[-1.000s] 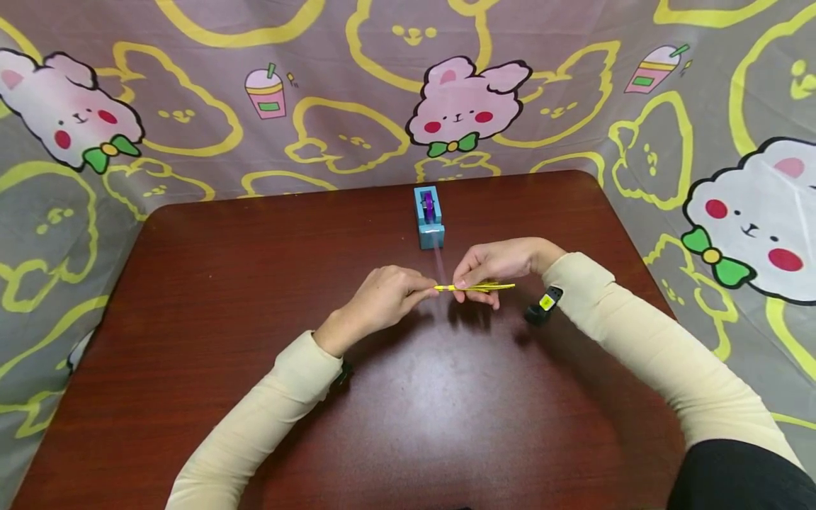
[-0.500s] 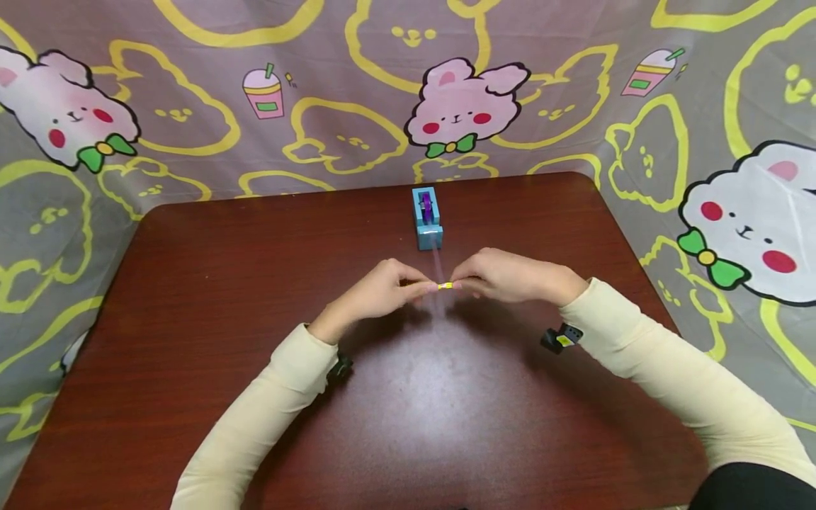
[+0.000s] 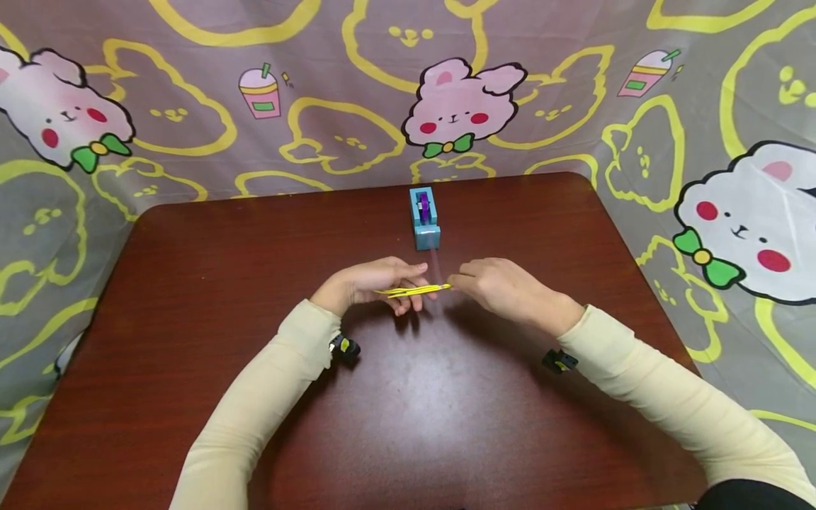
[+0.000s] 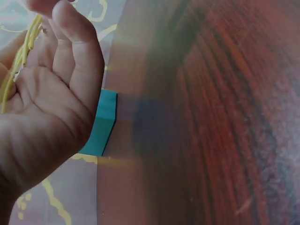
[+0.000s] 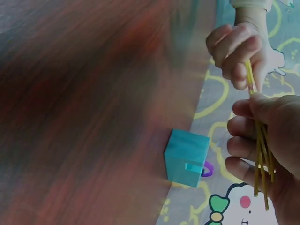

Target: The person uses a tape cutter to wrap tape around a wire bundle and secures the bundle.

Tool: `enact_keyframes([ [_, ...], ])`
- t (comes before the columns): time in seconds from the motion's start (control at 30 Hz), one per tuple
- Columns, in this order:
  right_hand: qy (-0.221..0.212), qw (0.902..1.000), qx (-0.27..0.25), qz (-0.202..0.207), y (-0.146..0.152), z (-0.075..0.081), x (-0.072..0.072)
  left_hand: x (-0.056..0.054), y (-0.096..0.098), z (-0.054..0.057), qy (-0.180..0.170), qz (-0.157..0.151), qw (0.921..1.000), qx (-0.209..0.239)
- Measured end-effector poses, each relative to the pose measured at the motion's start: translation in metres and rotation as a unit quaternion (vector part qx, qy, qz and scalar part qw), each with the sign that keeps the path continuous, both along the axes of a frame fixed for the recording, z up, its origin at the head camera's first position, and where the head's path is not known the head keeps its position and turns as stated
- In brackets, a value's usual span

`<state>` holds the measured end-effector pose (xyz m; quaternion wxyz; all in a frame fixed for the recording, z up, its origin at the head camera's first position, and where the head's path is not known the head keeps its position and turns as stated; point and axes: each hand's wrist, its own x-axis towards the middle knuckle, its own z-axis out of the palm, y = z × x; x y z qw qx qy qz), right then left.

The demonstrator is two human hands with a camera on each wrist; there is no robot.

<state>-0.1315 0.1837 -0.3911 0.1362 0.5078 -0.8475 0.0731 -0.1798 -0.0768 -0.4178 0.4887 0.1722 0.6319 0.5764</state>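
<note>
yellow on thin strips (image 3: pixel 417 290) | blue on tape dispenser (image 3: pixel 428 239) near far edge of red-brown, wood-grained table (image 3: pixel 191 283) | purple on roll (image 3: pixel 425 207) | yellow cartoon outlines on backdrop (image 3: pixel 255 149)

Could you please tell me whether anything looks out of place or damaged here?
Nothing looks spilled or plainly damaged: the tape dispenser stands upright on the table. The only slight irregularity is the bundle of yellow strands, which ends unevenly by the right hand in the right wrist view.

Dressed in cream and black

The person wears long cream sleeves (image 3: pixel 255 411), creased and ending in wide cuffs (image 3: pixel 311 331). Under the left cuff sits a black device (image 3: pixel 347 348) marked yellow; under the right, a similar unit (image 3: pixel 559 361). Black fabric (image 3: pixel 749 496) shows near right.
</note>
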Motion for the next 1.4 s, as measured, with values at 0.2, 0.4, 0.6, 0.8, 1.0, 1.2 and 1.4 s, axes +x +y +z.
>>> enact_keyframes([
  [0.2, 0.030, 0.9995, 0.012, -0.001, 0.001, -0.004, 0.000, 0.001, -0.001, 0.002, 0.002, -0.011, 0.9999, 0.009],
  [0.4, 0.037, 0.9992, 0.013, 0.001, 0.001, -0.005, -0.001, 0.001, -0.002, 0.002, 0.015, -0.018, 0.9996, 0.018],
  [0.6, 0.026, 0.9995, 0.016, 0.002, 0.001, -0.002, -0.002, 0.002, -0.001, 0.006, 0.052, -0.020, 0.9984, 0.005],
  [0.8, 0.015, 0.9998, 0.008, 0.004, -0.001, 0.002, -0.004, 0.005, -0.002, 0.016, 0.109, -0.022, 0.9937, -0.017],
  [1.0, 0.016, 0.9998, -0.009, 0.006, -0.002, 0.002, -0.006, 0.010, -0.007, 0.023, 0.157, -0.005, 0.9871, -0.030],
  [1.2, -0.024, 0.9981, -0.056, 0.006, -0.003, 0.002, -0.007, 0.017, -0.008, 0.023, 0.210, 0.044, 0.9759, -0.039],
  [1.4, -0.232, 0.9670, -0.106, -0.006, -0.003, 0.007, -0.017, 0.028, -0.009, 0.029, 0.316, 0.077, 0.9436, -0.060],
])
